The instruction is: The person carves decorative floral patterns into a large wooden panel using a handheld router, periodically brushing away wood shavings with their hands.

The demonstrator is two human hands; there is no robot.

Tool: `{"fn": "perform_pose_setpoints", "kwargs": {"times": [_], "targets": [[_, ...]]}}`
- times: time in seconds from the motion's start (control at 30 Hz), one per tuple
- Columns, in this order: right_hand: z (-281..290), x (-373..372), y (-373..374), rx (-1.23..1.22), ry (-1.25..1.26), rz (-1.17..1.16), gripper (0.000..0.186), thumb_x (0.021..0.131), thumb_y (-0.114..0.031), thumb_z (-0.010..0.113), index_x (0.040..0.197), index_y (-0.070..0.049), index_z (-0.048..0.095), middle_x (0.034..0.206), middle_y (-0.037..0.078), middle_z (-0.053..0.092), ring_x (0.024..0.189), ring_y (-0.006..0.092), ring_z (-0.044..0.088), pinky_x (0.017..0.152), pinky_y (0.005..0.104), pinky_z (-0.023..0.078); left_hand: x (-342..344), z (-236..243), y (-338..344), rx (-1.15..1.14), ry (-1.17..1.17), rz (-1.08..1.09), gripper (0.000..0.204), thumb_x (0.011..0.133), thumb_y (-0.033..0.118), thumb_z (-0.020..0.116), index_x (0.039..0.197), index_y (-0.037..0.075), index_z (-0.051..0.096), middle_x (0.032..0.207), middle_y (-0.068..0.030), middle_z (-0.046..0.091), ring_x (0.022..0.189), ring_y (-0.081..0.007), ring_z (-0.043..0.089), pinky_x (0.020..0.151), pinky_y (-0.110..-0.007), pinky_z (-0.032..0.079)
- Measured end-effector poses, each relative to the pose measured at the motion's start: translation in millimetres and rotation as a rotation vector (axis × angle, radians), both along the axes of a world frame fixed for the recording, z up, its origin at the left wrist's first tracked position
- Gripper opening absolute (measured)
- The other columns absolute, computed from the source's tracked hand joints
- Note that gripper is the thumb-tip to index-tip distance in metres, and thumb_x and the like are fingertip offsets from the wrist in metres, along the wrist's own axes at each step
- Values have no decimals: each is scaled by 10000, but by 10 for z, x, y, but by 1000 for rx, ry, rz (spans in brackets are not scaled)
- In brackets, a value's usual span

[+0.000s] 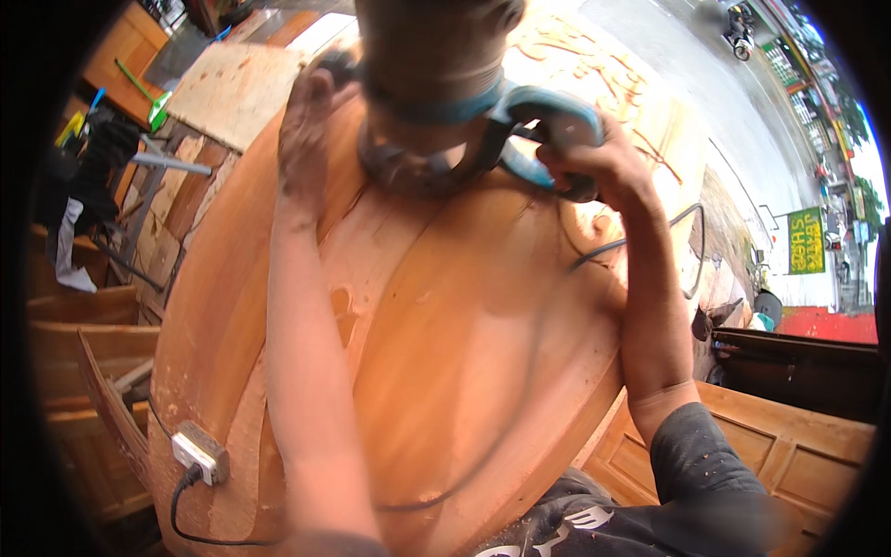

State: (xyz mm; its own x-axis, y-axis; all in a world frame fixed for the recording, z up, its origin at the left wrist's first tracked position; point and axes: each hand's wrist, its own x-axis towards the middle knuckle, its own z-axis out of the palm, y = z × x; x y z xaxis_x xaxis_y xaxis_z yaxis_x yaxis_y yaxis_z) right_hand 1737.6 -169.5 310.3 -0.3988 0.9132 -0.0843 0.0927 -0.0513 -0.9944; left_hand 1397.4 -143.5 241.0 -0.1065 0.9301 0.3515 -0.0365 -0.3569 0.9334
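right hand [605, 165] closed round the blue handle [555, 104] of a power tool [432, 60], left hand [306, 125] at its left, grip hard to tell, wooden panel [445, 316] beneath

Before me spread a broad wooden panel [464, 306], carved at its far right. A power tool [432, 74] stood on its far middle; a white socket [192, 455] sat at near left, a dark cord [232, 541] trailing nearby.

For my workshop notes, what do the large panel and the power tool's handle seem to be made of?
Large panel: wood, apparently unvarnished; streaky grain shows, without clear gloss.
Power tool's handle: probably moulded plastic, blue and dark; its smooth, rounded loop suggests this.
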Motion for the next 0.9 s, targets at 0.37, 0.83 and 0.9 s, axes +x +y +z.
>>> {"fn": "perform_pose_setpoints", "kwargs": {"times": [0.37,0.83,0.9], "targets": [[193,-126,-106,75,-137,5,365,781,-133,788,1130,-65,706,916,40,707,865,130,645,808,319,536,-201,-303,-20,-73,-213,91,473,1166,235,428,1568,-15,415,1505,-110,556,1394,-248,543,1221,-410,392],[241,-40,-121,176,-207,47,463,780,-198,825,1210,-80,702,1017,184,765,984,318,746,895,403,570,-504,-349,-76,250,973,312,473,1157,205,389,1591,17,378,1603,-105,465,1471,-255,449,1244,-424,354],[176,-25,-106,187,-185,42,489,777,-239,833,1227,-97,702,1042,189,768,998,337,749,899,411,574,-305,-237,-76,74,277,246,537,1153,323,396,1607,39,351,1634,-107,420,1488,-260,428,1255,-435,332]]}}
